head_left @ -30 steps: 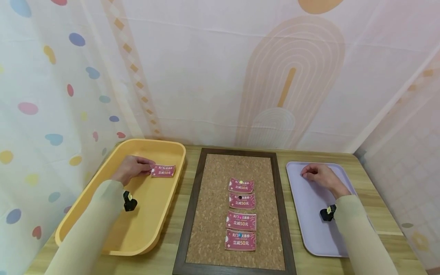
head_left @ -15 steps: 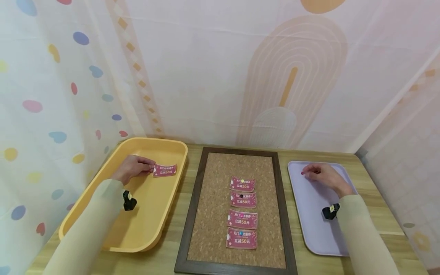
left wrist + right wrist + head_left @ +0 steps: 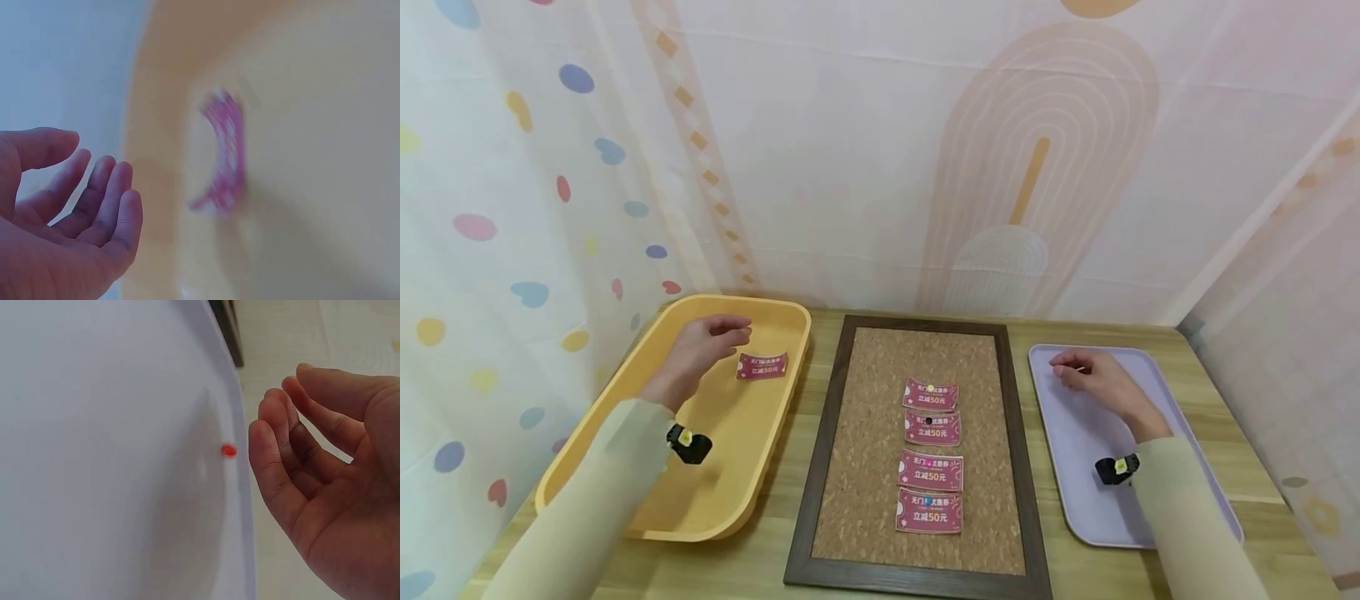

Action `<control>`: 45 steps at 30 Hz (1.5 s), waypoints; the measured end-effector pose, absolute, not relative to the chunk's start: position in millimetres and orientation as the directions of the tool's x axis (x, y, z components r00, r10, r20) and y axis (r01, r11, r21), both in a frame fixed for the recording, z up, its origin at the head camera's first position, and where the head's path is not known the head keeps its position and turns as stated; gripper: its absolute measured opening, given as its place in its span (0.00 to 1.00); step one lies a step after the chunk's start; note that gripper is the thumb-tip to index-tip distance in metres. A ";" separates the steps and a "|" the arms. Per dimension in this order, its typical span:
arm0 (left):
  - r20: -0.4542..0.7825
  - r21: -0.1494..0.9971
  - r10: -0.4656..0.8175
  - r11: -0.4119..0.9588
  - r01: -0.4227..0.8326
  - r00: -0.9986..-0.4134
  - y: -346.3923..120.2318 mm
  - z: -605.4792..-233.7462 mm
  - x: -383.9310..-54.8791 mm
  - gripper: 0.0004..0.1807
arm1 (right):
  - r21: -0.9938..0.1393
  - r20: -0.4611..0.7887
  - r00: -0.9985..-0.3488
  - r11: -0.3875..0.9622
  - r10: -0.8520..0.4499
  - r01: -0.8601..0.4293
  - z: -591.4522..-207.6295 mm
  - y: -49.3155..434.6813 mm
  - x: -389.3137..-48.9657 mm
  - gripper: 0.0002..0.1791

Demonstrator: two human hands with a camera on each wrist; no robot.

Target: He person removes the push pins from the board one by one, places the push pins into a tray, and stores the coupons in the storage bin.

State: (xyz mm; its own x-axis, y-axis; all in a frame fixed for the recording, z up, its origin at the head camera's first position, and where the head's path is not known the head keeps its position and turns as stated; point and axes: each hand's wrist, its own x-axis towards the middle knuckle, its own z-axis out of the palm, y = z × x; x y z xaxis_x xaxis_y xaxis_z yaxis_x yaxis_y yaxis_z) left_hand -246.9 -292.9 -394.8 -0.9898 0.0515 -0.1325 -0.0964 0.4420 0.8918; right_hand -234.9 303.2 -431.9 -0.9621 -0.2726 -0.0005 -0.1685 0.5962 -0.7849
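My left hand (image 3: 700, 346) hovers over the yellow tray (image 3: 775, 442) with relaxed, slightly bent fingers and nothing in them. Just beyond its fingertips a pink coupon (image 3: 762, 366) lies in the tray, and the left wrist view shows this coupon (image 3: 226, 153) curved and blurred, apart from the hand. Over the lilac tray (image 3: 1086, 475) is my right hand (image 3: 1097, 379), its fingers loosely bent. A small red pin (image 3: 229, 450) rests near the tray's edge in the right wrist view, apart from the fingertips of the right hand (image 3: 331, 469).
Between the trays lies a cork board (image 3: 857, 467) in a dark wooden frame. Several pink coupons (image 3: 929, 472) are fixed on it in a column, each with a coloured pin. A patterned curtain (image 3: 850, 167) hangs behind the wooden table (image 3: 760, 567).
The left hand has let go of the coupon and lifted away from it. The right hand has released the red pin it held half a second ago.
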 end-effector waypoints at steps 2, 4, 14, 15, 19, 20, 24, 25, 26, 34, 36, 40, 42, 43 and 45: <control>-0.107 0.913 0.047 0.401 -0.079 -0.993 -285.7 -390.0 -242.8 0.28 | -0.796 0.026 -0.959 0.574 -0.283 -0.191 -431.3 298.5 -232.1 0.16; -0.082 0.934 0.053 0.353 -0.058 -0.995 -277.8 -384.7 -237.6 0.28 | -0.800 0.042 -0.958 0.565 -0.282 -0.202 -429.7 294.0 -229.1 0.16; -0.019 0.967 0.102 0.256 0.008 -0.995 -239.2 -371.2 -214.9 0.26 | -0.760 0.147 -0.949 0.582 -0.280 -0.289 -420.1 267.8 -218.2 0.13; -0.016 0.969 0.108 0.246 0.011 -0.994 -235.6 -370.8 -213.2 0.26 | -0.755 0.154 -0.948 0.585 -0.279 -0.295 -419.4 265.1 -217.6 0.13; -0.020 0.975 0.125 0.223 0.009 -0.992 -224.0 -370.0 -207.1 0.25 | -0.740 0.167 -0.944 0.597 -0.284 -0.310 -416.8 252.7 -214.2 0.12; -0.021 0.975 0.128 0.224 0.009 -0.992 -221.0 -369.9 -205.7 0.25 | -0.740 0.168 -0.944 0.596 -0.286 -0.312 -416.4 249.8 -213.3 0.12; -0.015 0.977 0.151 0.213 0.018 -0.988 -208.3 -370.8 -201.5 0.23 | -0.748 0.175 -0.937 0.578 -0.302 -0.326 -414.3 238.9 -209.5 0.12; -0.011 0.978 0.160 0.209 0.023 -0.987 -205.0 -371.3 -200.4 0.22 | -0.750 0.178 -0.935 0.573 -0.306 -0.330 -414.1 236.3 -208.7 0.12; -0.005 0.979 0.169 0.203 0.030 -0.986 -201.6 -371.9 -199.3 0.21 | -0.754 0.177 -0.934 0.567 -0.310 -0.331 -413.8 233.6 -208.0 0.13; 0.027 0.980 0.207 0.186 0.067 -0.978 -174.6 -377.6 -189.2 0.20 | -0.756 0.156 -0.930 0.565 -0.334 -0.330 -413.1 212.7 -205.1 0.12; 0.020 0.980 0.215 0.191 0.063 -0.976 -168.3 -379.0 -187.7 0.19 | -0.750 0.158 -0.926 0.569 -0.343 -0.339 -413.2 208.6 -204.6 0.12; 0.004 0.974 0.221 0.219 0.053 -0.975 -157.6 -382.5 -186.4 0.16 | -0.749 0.160 -0.918 0.561 -0.362 -0.352 -414.5 201.1 -204.2 0.11; 0.002 0.973 0.227 0.226 0.054 -0.974 -153.3 -385.0 -186.2 0.15 | -0.756 0.153 -0.916 0.553 -0.370 -0.350 -414.7 197.0 -204.0 0.12; 0.004 0.972 0.233 0.228 0.059 -0.972 -151.2 -386.6 -186.3 0.15 | -0.761 0.148 -0.915 0.548 -0.375 -0.348 -414.6 194.9 -204.0 0.12; 0.003 0.969 0.243 0.237 0.062 -0.970 -146.6 -389.3 -186.1 0.15 | -0.769 0.138 -0.914 0.541 -0.382 -0.342 -414.5 190.9 -203.9 0.12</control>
